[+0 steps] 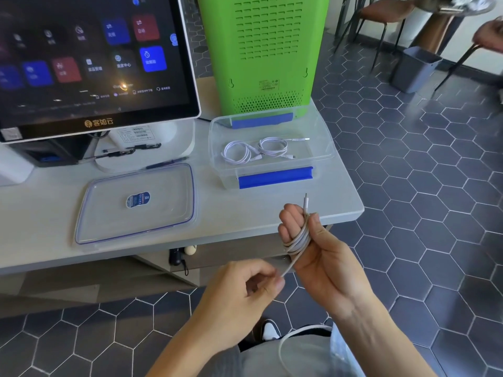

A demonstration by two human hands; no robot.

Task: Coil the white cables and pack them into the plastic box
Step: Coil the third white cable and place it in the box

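Note:
A white cable (pixel 299 240) is wound in several turns around the fingers of my right hand (pixel 321 254), its plug end sticking up above the fingers. My left hand (pixel 245 289) pinches the loose stretch of the same cable just below and to the left. Both hands hover off the table's front edge. The clear plastic box (pixel 321 156) with blue clip handles stands open on the table's right side. Two coiled white cables (pixel 255 151) lie inside it. The box's clear lid (pixel 114 213) lies flat to the left of it.
A touchscreen terminal (pixel 95 58) stands at the back left, a green perforated unit (pixel 266 50) behind the box. The table corner (pixel 356 210) is just right of my hands. A grey bin (pixel 413 69), chairs and another person's hand (pixel 490 36) are at the far right.

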